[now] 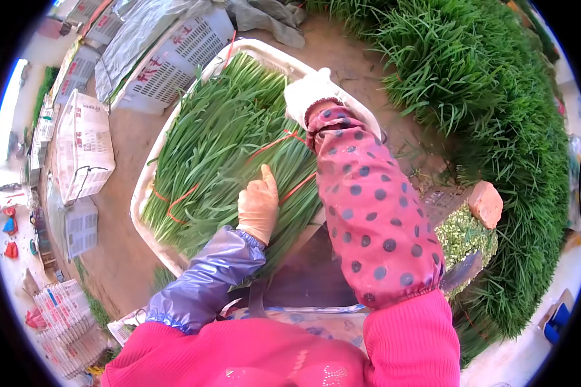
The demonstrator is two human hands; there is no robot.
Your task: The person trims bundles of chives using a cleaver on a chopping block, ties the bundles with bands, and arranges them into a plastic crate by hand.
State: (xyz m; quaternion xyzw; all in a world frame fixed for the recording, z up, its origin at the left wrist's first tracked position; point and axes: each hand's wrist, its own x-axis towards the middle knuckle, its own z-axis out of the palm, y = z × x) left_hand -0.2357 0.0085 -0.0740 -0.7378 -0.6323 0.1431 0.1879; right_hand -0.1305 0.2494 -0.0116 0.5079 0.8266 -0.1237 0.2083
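Observation:
A white plastic basket holds long green leafy stalks in bundles tied with red bands. My left hand, in a pale orange glove, rests on the stalks near the basket's lower right, index finger stretched out and the other fingers curled. My right hand, in a white glove, is at the basket's upper right rim beside the stalks; its fingers are hard to make out. A red band lies across the stalks between my hands.
Large heaps of green stalks fill the right side. A reddish block sits by pale green cuttings. White crates stand at the left, with a grey sheet over others at the upper left.

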